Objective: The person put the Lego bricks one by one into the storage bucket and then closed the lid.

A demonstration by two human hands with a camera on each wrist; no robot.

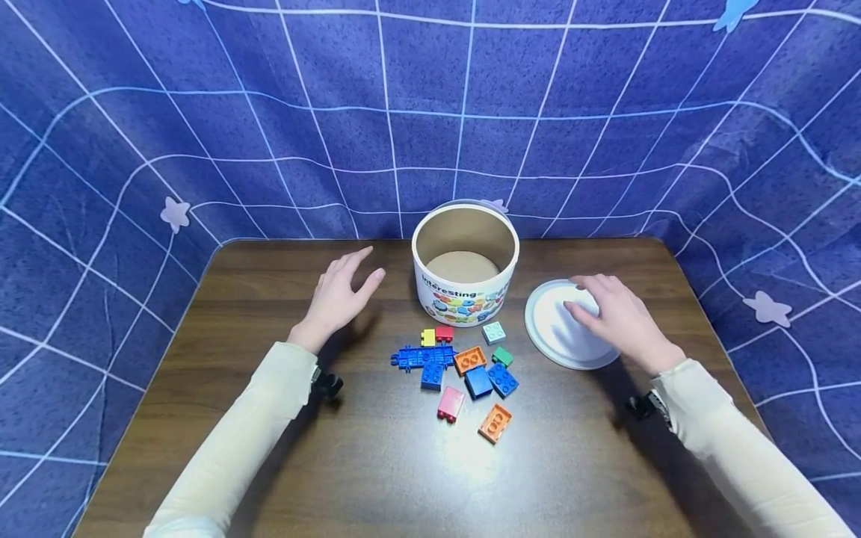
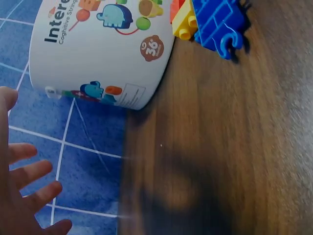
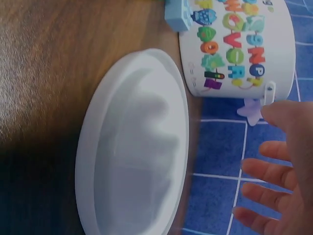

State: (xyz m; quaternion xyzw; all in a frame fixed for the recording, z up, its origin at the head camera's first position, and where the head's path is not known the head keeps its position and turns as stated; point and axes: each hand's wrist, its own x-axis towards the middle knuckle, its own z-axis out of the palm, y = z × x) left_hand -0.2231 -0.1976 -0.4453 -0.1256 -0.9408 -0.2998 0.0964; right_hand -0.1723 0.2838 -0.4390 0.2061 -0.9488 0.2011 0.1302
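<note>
My left hand point(image 1: 338, 295) hovers over the table to the left of a white printed bucket point(image 1: 464, 295), fingers extended and holding nothing. Above the round white lid point(image 1: 548, 329) is my right hand point(image 1: 622, 317), its fingers loosely spread; the right wrist view shows a gap between hand and lid. The bucket stands upright without its cover, and its visible floor is bare. In front of it lie loose toy bricks: a blue wheeled base point(image 1: 422, 357), a yellow brick point(image 1: 428, 338), a red brick point(image 1: 444, 333), orange bricks point(image 1: 495, 423), a pink brick point(image 1: 451, 403) and a green brick point(image 1: 502, 356).
The bricks and lid rest on a brown wooden table point(image 1: 377, 463). A pale mint brick point(image 1: 494, 332) sits close to the bucket's front. Blue bricks point(image 1: 503, 379) lie mid-pile. Behind the table hangs a blue grid-patterned cloth point(image 1: 430, 134).
</note>
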